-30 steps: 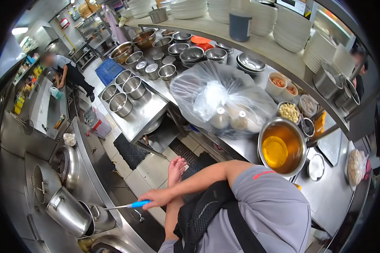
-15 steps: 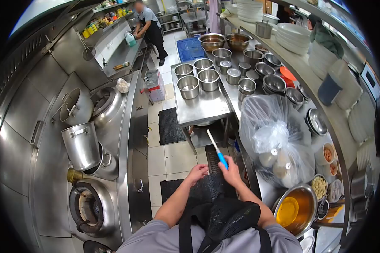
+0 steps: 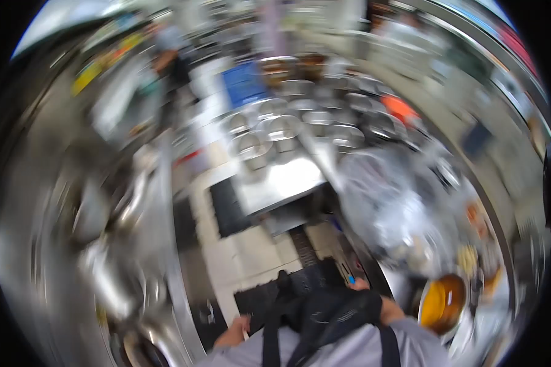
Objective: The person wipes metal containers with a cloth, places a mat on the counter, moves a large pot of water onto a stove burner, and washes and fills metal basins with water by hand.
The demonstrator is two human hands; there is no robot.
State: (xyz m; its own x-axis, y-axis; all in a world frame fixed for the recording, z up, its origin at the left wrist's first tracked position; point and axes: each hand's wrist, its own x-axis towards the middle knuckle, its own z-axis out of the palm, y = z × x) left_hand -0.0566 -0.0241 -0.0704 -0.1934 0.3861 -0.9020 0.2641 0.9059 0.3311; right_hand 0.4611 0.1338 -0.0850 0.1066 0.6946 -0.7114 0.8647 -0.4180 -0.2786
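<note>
The whole view is smeared by motion. Low on the right side of my body, my right hand (image 3: 361,285) is closed round a slim blue-handled tool (image 3: 351,279); only a bit of blue and a thin end show, and its kind cannot be told. My left hand (image 3: 234,333) hangs by my left side near the steel stove counter, its fingers too blurred to read. Right of my right hand stand a metal bowl of orange-yellow liquid (image 3: 442,301) and a large clear plastic bag (image 3: 386,202) with pale contents on the counter.
Ahead is a steel table (image 3: 294,180) carrying several metal pots (image 3: 254,147). More bowls and a blue crate lid (image 3: 245,84) lie beyond. Large pots (image 3: 113,278) line the stove at left. A person (image 3: 172,58) stands at the far left. Black mats (image 3: 226,208) cover parts of the floor.
My hands have dropped and spread from in front of me to either side of my body, the blue-handled tool still in my right hand. My view has swung and turned blurry.
</note>
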